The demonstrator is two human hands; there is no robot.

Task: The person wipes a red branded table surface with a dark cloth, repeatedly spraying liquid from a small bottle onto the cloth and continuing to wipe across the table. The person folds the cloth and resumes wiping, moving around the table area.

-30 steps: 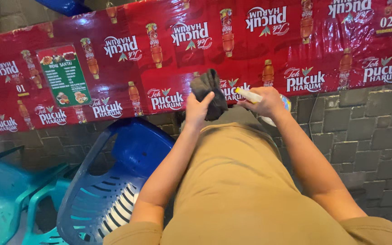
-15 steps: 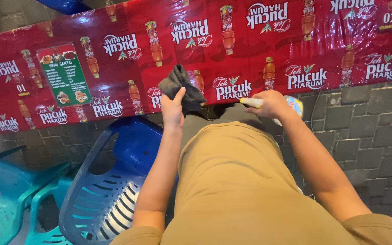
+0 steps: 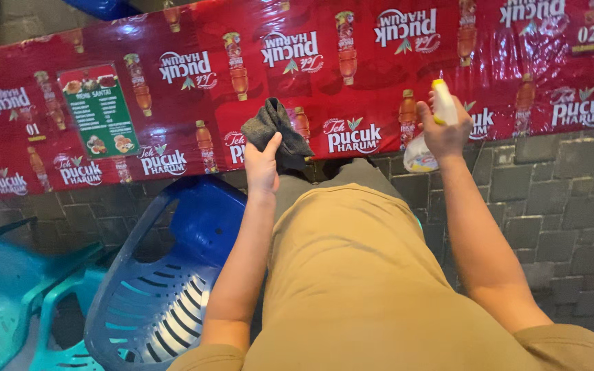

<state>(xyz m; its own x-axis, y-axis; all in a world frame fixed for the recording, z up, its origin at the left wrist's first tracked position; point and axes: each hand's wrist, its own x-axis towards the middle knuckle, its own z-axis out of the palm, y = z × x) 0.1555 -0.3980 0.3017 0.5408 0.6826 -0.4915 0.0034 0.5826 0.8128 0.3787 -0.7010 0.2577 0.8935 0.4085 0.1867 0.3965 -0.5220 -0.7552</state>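
While the left hand (image 3: 262,165) bunches a dark grey cloth (image 3: 275,132) against the near edge of the red printed table cover (image 3: 393,69), the right hand (image 3: 446,127) is closed around a spray bottle (image 3: 434,130), nozzle raised over the cover. This looks like the spray-and-wipe step; a next pass would need the cloth flattened onto the glossy plastic. Below the left hand sits 1 blue plastic chair (image 3: 166,288), teal chairs (image 3: 15,288) beyond it, on grey paving (image 3: 551,199)
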